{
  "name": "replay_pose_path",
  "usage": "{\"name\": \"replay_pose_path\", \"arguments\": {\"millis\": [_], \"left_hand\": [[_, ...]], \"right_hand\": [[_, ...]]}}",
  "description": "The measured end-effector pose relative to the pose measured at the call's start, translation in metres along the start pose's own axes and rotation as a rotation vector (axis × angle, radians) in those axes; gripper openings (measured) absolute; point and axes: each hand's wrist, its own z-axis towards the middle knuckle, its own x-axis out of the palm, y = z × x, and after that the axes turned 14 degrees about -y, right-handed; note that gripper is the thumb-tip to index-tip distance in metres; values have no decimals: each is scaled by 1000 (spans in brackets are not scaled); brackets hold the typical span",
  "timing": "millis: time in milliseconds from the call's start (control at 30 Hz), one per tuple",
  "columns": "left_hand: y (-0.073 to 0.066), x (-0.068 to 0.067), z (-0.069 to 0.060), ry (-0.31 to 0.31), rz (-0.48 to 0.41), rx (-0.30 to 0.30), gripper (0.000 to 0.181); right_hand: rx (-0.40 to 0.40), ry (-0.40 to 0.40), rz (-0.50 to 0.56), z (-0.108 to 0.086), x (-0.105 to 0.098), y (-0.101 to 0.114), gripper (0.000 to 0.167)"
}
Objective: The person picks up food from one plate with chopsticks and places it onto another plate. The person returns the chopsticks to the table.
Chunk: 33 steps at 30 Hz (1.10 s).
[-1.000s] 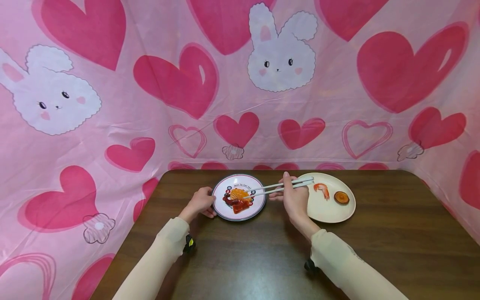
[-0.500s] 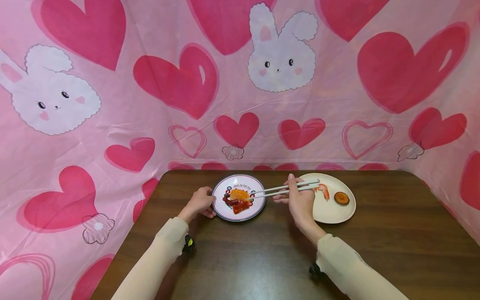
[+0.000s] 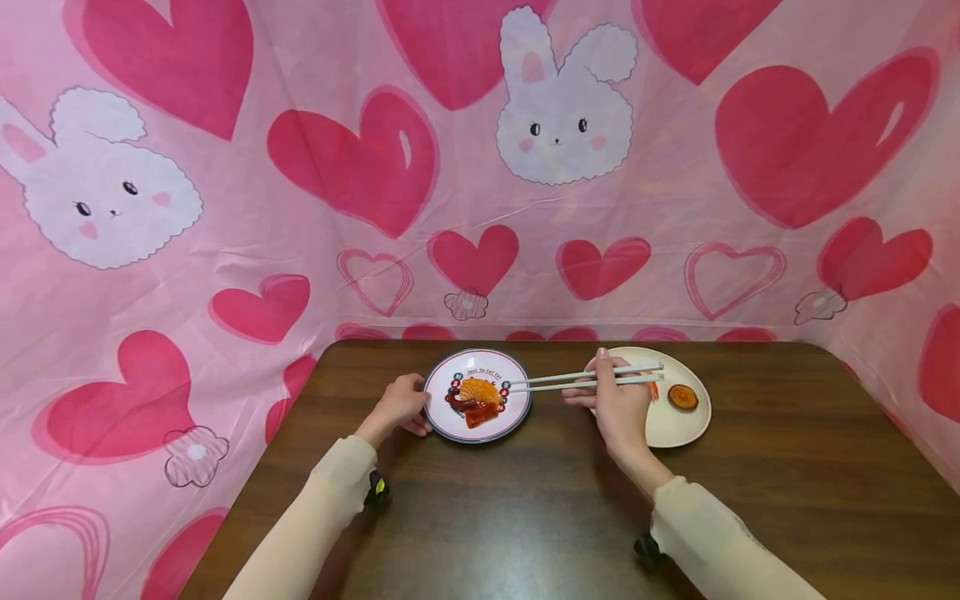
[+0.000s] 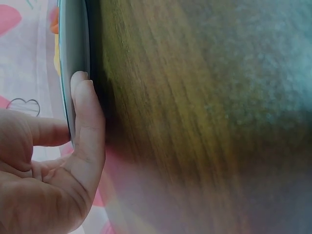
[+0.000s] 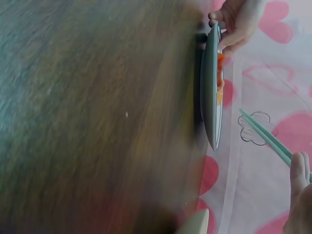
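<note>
Your left grip (image 3: 400,404) pinched the left rim of a round white plate (image 3: 448,372) that stood on the brown wood-grain bench (image 3: 495,508), with fingers beneath the edge and the thumb across it. Your right grip (image 3: 619,408) was curled around a pair of pale chopsticks (image 3: 551,380), pinching them partway along; their tips pointed left and hung raised above the plate's right side, apart from the food. In the middle of that plate, an orange salmon-like slice (image 3: 480,389) lay against a dark red curled piece (image 3: 459,402) and a glossy red piece (image 3: 482,416). To the right, a cream plate (image 3: 678,429) sat partly hidden behind your right grip, carrying a shrimp (image 3: 655,390), mostly covered from view, and a round brown slice (image 3: 683,397). A pink heart-and-rabbit cloth (image 3: 652,196) hung behind.
</note>
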Motion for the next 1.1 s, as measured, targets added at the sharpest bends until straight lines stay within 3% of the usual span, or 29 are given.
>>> {"name": "replay_pose_path", "arguments": {"millis": [467, 667, 1100], "left_hand": [[-3, 3, -3, -12, -12, 0, 47], [-2, 1, -3, -12, -20, 6, 46], [0, 3, -1, -7, -21, 12, 47]], "right_hand": [[-25, -1, 63, 5, -19, 10, 35], [-11, 10, 49, 5, -25, 15, 41], [-31, -41, 81, 8, -37, 25, 36]]}}
